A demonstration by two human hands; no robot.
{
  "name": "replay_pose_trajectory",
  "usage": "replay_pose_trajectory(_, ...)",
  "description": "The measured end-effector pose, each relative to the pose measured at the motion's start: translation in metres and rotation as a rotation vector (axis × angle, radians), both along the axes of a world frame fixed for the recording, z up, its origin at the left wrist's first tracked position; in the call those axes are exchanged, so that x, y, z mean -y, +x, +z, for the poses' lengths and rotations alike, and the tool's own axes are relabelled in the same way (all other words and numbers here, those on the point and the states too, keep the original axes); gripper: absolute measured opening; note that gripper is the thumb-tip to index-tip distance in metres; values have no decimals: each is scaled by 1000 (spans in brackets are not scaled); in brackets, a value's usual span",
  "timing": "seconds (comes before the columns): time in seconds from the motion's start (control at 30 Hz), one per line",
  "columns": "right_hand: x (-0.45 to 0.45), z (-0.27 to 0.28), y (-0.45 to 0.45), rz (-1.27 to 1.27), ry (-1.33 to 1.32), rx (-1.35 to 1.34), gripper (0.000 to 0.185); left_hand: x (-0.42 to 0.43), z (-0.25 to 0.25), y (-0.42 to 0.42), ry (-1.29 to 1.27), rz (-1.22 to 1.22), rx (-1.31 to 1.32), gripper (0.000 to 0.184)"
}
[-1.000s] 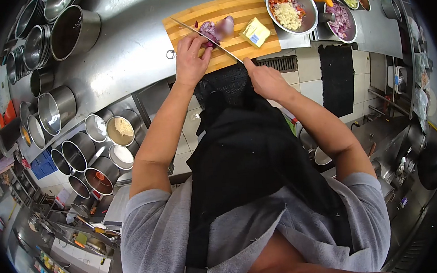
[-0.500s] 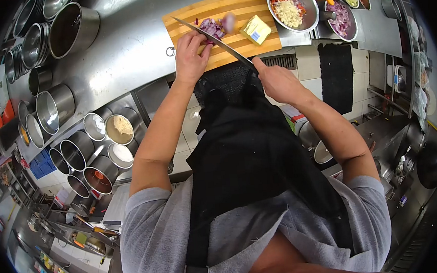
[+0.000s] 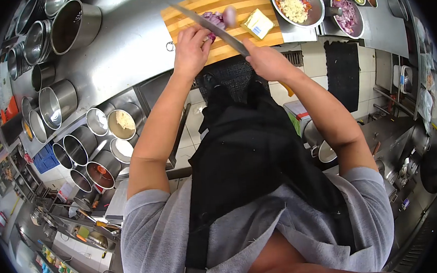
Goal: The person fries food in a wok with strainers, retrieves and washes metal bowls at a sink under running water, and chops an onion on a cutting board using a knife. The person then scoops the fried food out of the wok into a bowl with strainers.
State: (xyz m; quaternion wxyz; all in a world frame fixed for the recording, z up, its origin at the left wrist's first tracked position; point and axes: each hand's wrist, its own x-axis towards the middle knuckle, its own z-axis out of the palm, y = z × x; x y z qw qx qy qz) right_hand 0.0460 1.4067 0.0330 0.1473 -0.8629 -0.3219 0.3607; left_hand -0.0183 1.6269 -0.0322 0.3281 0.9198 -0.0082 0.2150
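My right hand (image 3: 269, 62) grips the handle of a long knife (image 3: 227, 38), whose blade slants up and left across the wooden cutting board (image 3: 194, 9). Curled fingers of my left hand (image 3: 191, 51) press on a piece of red onion (image 3: 211, 37) close beside the blade; part of that piece is hidden. Behind the blade lies a pile of chopped red onion (image 3: 214, 18). A larger peeled onion (image 3: 229, 16) rests next to the pile. On the board's right side sits a pale block in a yellow-and-white wrapper (image 3: 258, 24), apart from both hands.
Right of the board stands a metal bowl (image 3: 320, 15) of chopped red and pale ingredients. Another bowl holds chopped red onion (image 3: 347, 18). A large steel pot (image 3: 75, 27) and stacked metal bowls (image 3: 34, 42) stand on the left of the steel counter (image 3: 126, 46).
The knife has lifted a little, and its blade is now blurred. My left hand stays at the onion piece. The whole view has shifted slightly.
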Motion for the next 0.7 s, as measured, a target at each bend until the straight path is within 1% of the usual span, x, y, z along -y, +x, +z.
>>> replay_pose_trajectory(0.07,2,31,2,1,-81,104,30,-2,-1,-1,35,-24,-15,23)
replay_pose_trajectory(0.1,2,40,3,41,-133,140,29,-2,-1,-2,10,-4,1,22)
replay_pose_trajectory(0.13,2,46,1,38,-133,147,29,-1,-2,-2,-15,12,17,20)
replay_pose_trajectory(0.2,0,57,-3,130,-165,193,28,-4,-3,-7,-8,-4,8,19)
replay_pose_trajectory(0.27,-1,54,-11,153,-172,209,27,-7,-7,-9,-5,-10,-8,17)
replay_pose_trajectory(0.33,-1,37,-21,186,-177,217,26,-9,-9,-10,-2,-37,-8,15)
replay_pose_trajectory(0.4,-1,14,-33,115,-181,196,24,-11,-10,-10,6,-40,-2,15)
replay_pose_trajectory(0.47,0,-1,-32,105,-148,212,24,-12,-11,-11,19,-45,8,14)
replay_pose_trajectory(0.53,-7,18,-29,104,-117,210,26,-11,-9,-14,16,-24,14,14)
replay_pose_trajectory(0.57,-11,33,-27,126,-147,178,27,-12,-10,-12,19,-29,17,14)
replay_pose_trajectory(0.7,-14,14,-41,90,-157,166,25,-11,-15,-15,17,-21,31,13)
